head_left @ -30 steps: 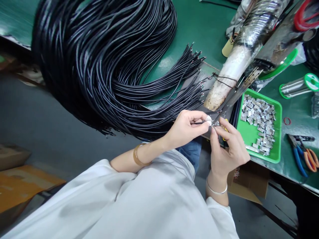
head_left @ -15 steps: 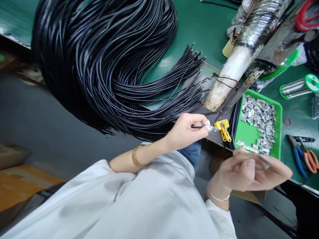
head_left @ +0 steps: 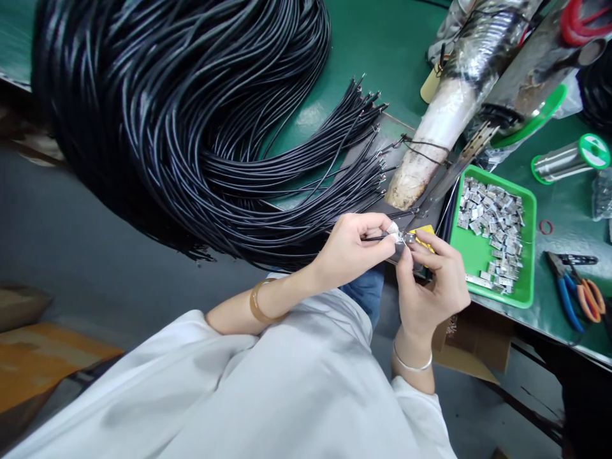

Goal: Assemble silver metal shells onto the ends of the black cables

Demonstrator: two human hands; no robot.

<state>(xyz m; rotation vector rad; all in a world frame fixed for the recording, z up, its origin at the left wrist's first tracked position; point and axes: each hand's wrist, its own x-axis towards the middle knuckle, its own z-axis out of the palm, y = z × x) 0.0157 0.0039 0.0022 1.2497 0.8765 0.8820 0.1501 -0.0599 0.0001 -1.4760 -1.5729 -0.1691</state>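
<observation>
My left hand (head_left: 356, 248) pinches the end of a black cable, with white wrap on a fingertip. A small metal piece (head_left: 408, 237) sticks out beyond those fingers. My right hand (head_left: 430, 280) is closed at the same spot, its thumb and fingertips around something thin and pale too small to make out. Partly hidden behind the right fingers is a yellow clamp (head_left: 423, 231) at the table edge. A large bundle of black cables (head_left: 191, 127) lies to the left, its stripped ends just above my hands.
A green tray (head_left: 528, 255) holds many metal pieces. Farther right are pliers (head_left: 568, 299), a red ring (head_left: 546, 227) and a wire spool (head_left: 568, 159). A wrapped tube (head_left: 437, 127) slants over the green table (head_left: 382, 38).
My right hand has moved left from beside the tray to meet my left hand at the metal piece. The view has shifted slightly.
</observation>
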